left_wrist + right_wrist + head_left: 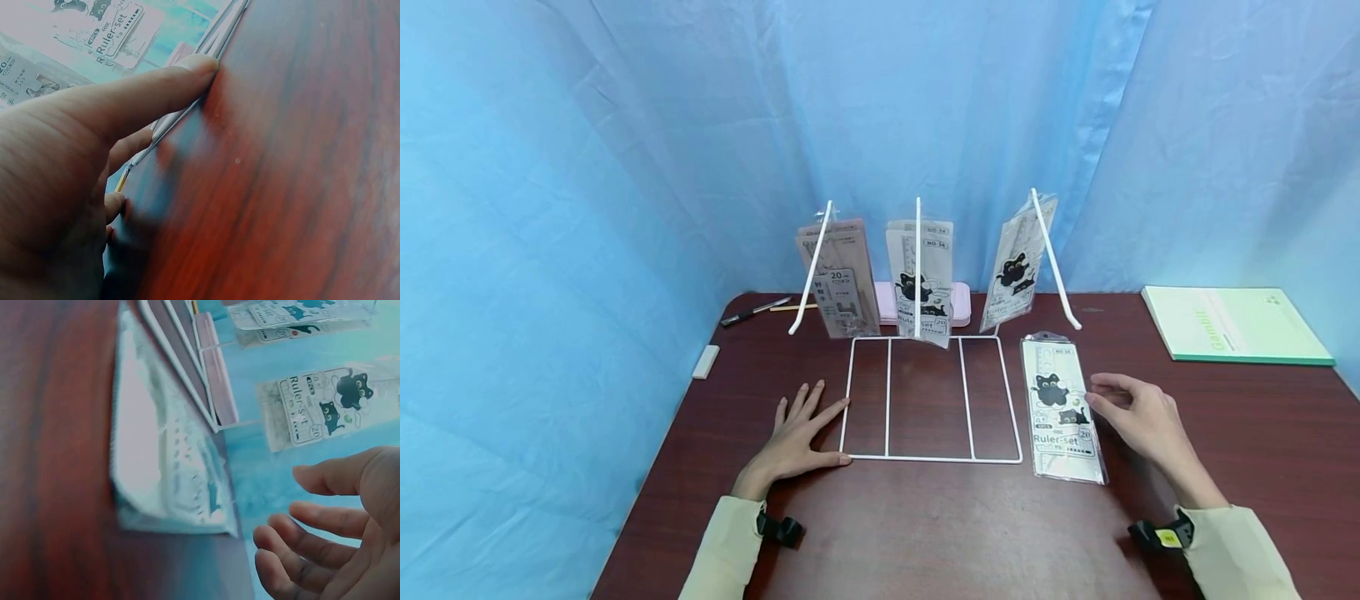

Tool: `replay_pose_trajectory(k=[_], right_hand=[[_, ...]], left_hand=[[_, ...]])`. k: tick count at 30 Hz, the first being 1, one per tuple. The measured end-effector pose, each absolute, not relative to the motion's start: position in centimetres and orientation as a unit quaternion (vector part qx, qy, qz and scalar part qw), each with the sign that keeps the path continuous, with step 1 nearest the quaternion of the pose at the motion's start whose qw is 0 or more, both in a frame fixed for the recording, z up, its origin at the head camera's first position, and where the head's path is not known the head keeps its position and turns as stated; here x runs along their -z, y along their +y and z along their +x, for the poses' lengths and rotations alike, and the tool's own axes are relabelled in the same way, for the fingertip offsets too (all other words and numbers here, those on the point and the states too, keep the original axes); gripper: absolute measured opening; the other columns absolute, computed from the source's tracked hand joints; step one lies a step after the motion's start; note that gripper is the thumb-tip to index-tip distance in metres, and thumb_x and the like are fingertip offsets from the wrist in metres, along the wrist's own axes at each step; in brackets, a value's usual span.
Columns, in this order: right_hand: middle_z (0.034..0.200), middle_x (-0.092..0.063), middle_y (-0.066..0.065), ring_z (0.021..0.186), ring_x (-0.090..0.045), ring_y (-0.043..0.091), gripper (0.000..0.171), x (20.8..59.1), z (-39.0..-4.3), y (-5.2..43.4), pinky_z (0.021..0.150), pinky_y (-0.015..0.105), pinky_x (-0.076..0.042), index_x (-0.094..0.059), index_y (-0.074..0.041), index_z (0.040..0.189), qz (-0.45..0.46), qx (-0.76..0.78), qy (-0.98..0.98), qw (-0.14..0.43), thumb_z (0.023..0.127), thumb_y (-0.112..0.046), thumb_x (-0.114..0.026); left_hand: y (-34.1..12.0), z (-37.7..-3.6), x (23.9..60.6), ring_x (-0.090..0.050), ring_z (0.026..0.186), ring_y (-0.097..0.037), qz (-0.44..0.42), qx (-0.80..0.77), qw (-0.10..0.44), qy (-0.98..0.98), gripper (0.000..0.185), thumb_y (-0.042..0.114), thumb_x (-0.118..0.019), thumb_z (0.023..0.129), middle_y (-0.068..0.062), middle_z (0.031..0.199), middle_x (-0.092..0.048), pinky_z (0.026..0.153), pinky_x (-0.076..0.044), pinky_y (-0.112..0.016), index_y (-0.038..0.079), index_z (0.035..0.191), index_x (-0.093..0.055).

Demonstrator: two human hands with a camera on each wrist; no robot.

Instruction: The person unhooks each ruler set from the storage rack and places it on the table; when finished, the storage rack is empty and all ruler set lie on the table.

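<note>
My left hand rests on the table with its fingers spread, thumb and index fingertips at the left side of a white wire rack's base. In the left wrist view the thumb presses on the rack's wire. Right of the base lies a packaged ruler set with black cats on its card. My right hand hovers close by the package's right edge, fingers loosely bent and apart. The right wrist view shows nothing within that hand; the ruler set lies beyond it.
More packaged ruler sets hang from the rack's left, middle and right prongs. Behind the rack is a pink-lilac case. A green-edged notebook lies at right; a pen and white eraser-like block lie at left.
</note>
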State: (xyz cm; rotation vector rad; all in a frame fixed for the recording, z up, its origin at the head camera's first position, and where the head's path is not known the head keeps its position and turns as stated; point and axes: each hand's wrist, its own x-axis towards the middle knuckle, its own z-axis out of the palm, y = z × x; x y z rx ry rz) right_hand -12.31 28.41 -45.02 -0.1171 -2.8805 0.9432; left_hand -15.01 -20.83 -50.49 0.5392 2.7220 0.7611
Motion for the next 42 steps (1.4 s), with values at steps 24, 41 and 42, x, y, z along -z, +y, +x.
replay_pose_trajectory(k=[24, 41, 42], right_hand=[[0.144, -0.054, 0.025, 0.117, -0.062, 0.0, 0.061, 44.0, -19.5, 25.2, 0.086, 0.0, -0.045, -0.045, -0.003, 0.149, -0.026, -0.509, -0.856, 0.089, 0.099, -0.032, -0.063], [0.153, -0.046, 0.021, 0.137, -0.049, 0.04, 0.065, 43.1, -23.5, 24.2, 0.093, 0.005, -0.046, -0.039, -0.008, 0.153, 0.011, -0.543, -0.835, 0.089, 0.097, -0.024, -0.066], [0.154, -0.045, 0.02, 0.138, -0.049, 0.04, 0.064, 43.0, -23.6, 24.2, 0.092, 0.005, -0.046, -0.039, -0.009, 0.154, 0.015, -0.546, -0.833, 0.087, 0.097, -0.024, -0.066]], left_hand=[[-20.8, -15.0, 50.2, 0.004, 0.157, -0.044, 0.186, -0.262, 0.141, 0.936, 0.089, 0.054, -0.077, 0.082, -0.016, 0.17, -0.005, 0.12, 0.005, -0.071, 0.028, 0.157, -0.036], [-20.9, -15.2, 50.2, 0.003, 0.157, -0.044, 0.189, -0.252, 0.141, 0.938, 0.086, 0.055, -0.075, 0.083, -0.017, 0.17, -0.006, 0.12, 0.004, -0.071, 0.03, 0.156, -0.036], [-20.9, -15.2, 50.2, 0.002, 0.157, -0.044, 0.189, -0.253, 0.139, 0.938, 0.086, 0.055, -0.075, 0.083, -0.017, 0.17, -0.007, 0.12, 0.003, -0.072, 0.03, 0.156, -0.036]])
